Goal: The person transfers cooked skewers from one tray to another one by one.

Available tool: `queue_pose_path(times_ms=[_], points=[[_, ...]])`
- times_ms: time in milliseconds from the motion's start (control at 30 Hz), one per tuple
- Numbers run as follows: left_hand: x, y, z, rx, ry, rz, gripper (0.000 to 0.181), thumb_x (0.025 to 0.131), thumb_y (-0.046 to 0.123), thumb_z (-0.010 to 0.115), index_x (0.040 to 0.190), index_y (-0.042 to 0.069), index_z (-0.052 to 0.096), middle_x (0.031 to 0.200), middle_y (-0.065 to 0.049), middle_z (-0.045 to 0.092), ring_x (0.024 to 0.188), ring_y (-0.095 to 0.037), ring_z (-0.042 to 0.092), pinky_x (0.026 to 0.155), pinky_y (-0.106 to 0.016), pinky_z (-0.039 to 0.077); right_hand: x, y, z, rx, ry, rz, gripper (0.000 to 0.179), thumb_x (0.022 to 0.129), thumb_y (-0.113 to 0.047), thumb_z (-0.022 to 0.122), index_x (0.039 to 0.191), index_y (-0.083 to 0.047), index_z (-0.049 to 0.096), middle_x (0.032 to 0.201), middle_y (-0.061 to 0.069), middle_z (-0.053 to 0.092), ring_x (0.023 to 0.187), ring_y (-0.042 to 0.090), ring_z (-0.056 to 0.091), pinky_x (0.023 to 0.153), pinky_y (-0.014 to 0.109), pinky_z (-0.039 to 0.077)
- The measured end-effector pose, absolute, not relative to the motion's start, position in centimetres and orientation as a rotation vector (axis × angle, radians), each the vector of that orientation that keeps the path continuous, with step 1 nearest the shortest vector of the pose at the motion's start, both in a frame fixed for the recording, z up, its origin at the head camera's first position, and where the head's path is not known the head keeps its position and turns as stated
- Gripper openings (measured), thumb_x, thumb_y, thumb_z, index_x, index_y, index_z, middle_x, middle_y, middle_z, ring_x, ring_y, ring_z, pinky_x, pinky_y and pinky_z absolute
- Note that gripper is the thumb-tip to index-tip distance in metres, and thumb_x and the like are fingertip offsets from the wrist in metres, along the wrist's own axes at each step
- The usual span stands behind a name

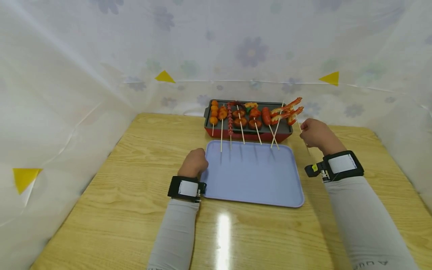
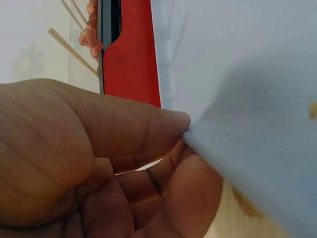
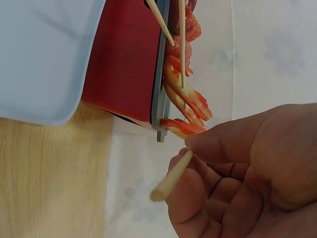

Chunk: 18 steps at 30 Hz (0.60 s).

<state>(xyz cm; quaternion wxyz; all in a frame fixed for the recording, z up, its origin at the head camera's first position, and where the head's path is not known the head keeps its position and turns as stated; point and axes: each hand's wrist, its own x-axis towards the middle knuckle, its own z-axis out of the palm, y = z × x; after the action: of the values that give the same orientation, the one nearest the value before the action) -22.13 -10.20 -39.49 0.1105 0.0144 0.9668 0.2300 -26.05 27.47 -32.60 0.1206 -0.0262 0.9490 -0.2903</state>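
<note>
In the head view my left hand (image 1: 194, 162) is at the left edge of a pale lilac tray (image 1: 253, 178). The left wrist view has its thumb and forefinger pinching the tray's rim (image 2: 203, 151). Off to the right, my right hand (image 1: 316, 135) holds a shrimp skewer (image 1: 294, 117) by its wooden stick (image 3: 173, 176), pinched between thumb and forefinger. The shrimp end lies at the right end of a red and black tabletop grill (image 1: 285, 137), close to another shrimp skewer (image 1: 278, 117).
Along the grill lie skewers of orange balls (image 1: 214, 112), mushroom slices (image 1: 240, 122) and a red sausage (image 1: 266, 116), their sticks reaching over the tray's back edge. Tray and grill stand on a wooden table (image 1: 152, 150), with a flowered sheet (image 1: 209, 48) behind.
</note>
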Motion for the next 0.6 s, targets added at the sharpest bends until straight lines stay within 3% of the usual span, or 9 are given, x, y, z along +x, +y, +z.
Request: queue_pose_path(times_ms=[367, 600], points=[[-22.2, -10.5, -39.3, 0.090, 2.870, 0.670, 0.014, 0.082, -0.004, 0.052, 0.092, -0.004, 0.061, 0.089, -0.016, 0.062, 0.078, -0.026, 0.054, 0.078, -0.041, 0.051, -24.5, 28.3, -32.1, -0.078, 2.889, -0.729, 0.041, 0.096, -0.008, 0.041, 0.129, 0.016, 0.040, 0.113, 0.032, 0.050, 0.082, 0.036, 0.056, 0.067, 0.044, 0.046], [-22.0, -10.1, -39.3, 0.043, 2.833, 0.700, 0.017, 0.084, -0.004, 0.052, 0.098, -0.005, 0.062, 0.090, -0.015, 0.061, 0.078, -0.027, 0.054, 0.074, -0.038, 0.050, -23.2, 28.6, -32.8, -0.080, 2.856, -0.841, 0.036, 0.100, -0.010, 0.042, 0.128, 0.013, 0.037, 0.098, 0.022, 0.053, 0.072, 0.028, 0.054, 0.059, 0.039, 0.041]])
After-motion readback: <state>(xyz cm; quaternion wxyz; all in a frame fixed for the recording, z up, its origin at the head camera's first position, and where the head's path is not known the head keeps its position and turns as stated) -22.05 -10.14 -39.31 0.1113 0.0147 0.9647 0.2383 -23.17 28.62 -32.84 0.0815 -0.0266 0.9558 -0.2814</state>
